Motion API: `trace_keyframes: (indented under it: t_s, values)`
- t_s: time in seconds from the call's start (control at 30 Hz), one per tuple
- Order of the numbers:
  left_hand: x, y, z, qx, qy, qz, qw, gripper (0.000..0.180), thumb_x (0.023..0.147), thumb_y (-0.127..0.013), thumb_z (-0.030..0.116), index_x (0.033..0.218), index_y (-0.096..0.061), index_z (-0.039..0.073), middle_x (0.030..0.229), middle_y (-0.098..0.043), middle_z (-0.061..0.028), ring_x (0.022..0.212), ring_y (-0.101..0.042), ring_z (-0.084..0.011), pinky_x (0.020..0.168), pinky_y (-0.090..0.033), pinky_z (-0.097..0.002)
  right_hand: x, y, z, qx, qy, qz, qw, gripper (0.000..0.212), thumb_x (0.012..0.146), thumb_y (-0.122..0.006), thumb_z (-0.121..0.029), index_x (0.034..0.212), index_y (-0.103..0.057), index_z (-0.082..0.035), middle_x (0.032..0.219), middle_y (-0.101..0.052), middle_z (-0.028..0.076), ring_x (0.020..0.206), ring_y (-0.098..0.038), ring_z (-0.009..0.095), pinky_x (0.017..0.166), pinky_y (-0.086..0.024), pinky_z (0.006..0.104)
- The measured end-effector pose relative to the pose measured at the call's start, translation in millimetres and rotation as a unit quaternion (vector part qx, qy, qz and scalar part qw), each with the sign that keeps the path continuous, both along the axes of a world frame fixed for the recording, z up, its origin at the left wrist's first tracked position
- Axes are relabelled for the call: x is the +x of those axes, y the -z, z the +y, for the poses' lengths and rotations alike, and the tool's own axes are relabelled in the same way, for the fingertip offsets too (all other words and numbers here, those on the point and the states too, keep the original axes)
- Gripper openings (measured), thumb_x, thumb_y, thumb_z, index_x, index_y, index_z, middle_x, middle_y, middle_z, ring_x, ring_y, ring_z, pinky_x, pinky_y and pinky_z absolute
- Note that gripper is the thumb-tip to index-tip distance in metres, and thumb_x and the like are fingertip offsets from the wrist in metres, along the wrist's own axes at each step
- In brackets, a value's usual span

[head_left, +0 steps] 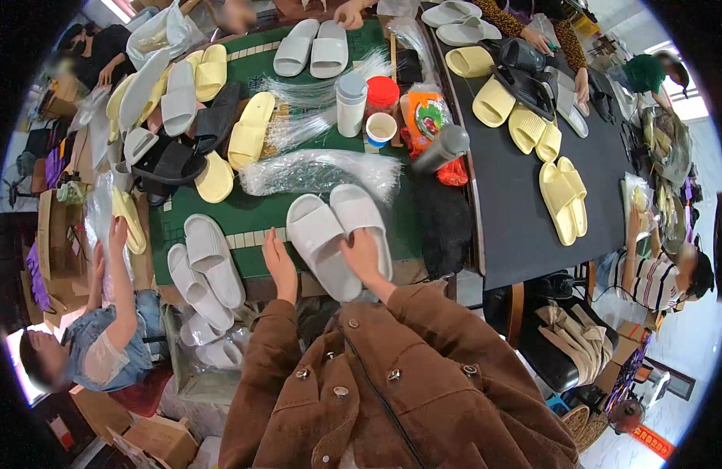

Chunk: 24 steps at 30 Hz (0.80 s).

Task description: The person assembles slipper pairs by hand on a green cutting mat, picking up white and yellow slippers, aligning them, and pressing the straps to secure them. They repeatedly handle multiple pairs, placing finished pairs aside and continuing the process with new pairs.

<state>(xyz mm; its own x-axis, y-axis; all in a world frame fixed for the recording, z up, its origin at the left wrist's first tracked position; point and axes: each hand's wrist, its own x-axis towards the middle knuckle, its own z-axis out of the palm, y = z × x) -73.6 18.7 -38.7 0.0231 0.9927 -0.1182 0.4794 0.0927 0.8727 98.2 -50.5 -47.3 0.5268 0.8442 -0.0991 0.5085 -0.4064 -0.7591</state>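
Observation:
A pair of light grey slide slippers is in front of me, the left slipper (312, 227) leaning partly over the other slipper (353, 205). My right hand (364, 258) grips the pair where the two meet, its fingers partly hidden against them. Just left of them, my left hand (280, 266) is held up with fingers outstretched and holds nothing. Another grey pair (212, 262) lies at the table's near left edge. Beyond my hands, a bundle of clear plastic bags (322, 173) rests on the green tabletop (412, 227).
Yellow slippers (251, 129) and black ones (169, 160) pile up on the left. A grey-lidded bottle (351, 105), paper cup (380, 129) and dark tumbler (443, 148) stand mid-table. Slippers also lie on the black table (525, 234). A person (103, 336) works at left; others surround the tables.

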Motion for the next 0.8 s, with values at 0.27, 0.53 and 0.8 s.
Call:
trace_keyframes:
  t_s: [0.27,0.53,0.8]
  values:
    - [3.7,29.1,-38.8,0.064,0.153,0.103,0.981,0.061,0.084,-0.059,0.025,0.14,-0.036,0.012,0.144,-0.016,-0.0301,0.132,-0.019,-0.0454,0.108,-0.016,-0.0492,28.7,-5.6,-24.7,-0.065,-0.111,0.256,0.958,0.019,0.087,-0.057,-0.014,0.093,-0.066,0.002,0.085,-0.066,0.012,0.071,-0.064,0.015,0.064,-0.05,0.0291]
    - [34.9,26.4,-39.1,0.053,0.201,0.136,0.969,0.07,0.076,-0.064,0.021,0.14,-0.036,0.018,0.148,-0.008,-0.0271,0.132,-0.009,-0.0533,0.108,-0.016,-0.0556,110.0,35.3,20.2,0.068,0.206,0.313,0.924,0.026,0.088,-0.056,-0.006,0.112,-0.052,0.001,0.096,-0.061,0.009,0.076,-0.061,0.015,0.068,-0.053,0.0295]
    - [41.9,18.2,-44.7,0.031,0.239,0.147,0.959,0.079,0.075,-0.065,0.009,0.143,-0.028,0.022,0.148,-0.004,-0.0262,0.132,-0.008,-0.0543,0.108,-0.018,-0.0557,126.0,60.5,53.4,0.036,0.151,0.21,0.965,0.017,0.079,-0.061,-0.008,0.092,-0.056,0.0,0.079,-0.067,0.01,0.07,-0.063,0.014,0.066,-0.049,0.0265]
